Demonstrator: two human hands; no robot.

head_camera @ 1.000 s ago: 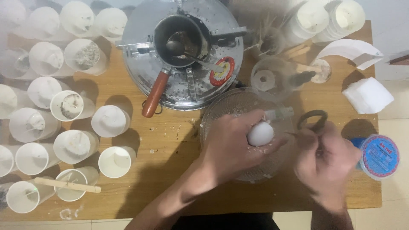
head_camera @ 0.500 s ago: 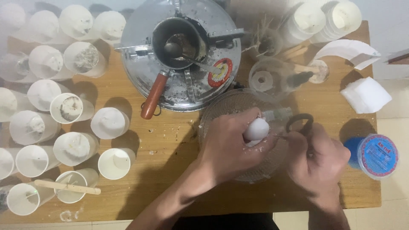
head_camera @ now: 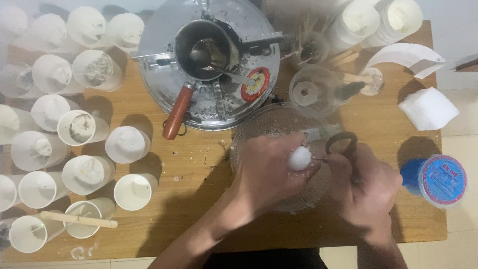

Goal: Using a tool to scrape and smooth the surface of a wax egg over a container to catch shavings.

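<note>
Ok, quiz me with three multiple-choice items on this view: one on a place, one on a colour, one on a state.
1. Where is the small white lump?
A. in the left hand's grip, over the clear bowl
B. inside the metal pot
C. on the white stack

2. What colour is the pot's handle?
A. green
B. reddish brown
C. black

3. How does the wooden stick at lower left lie?
A. upright in a cup
B. flat on the floor
C. flat across cup rims

Answers: A, the left hand holds it above the bowl; B, the handle looks reddish brown; C, it spans two cups.
</note>
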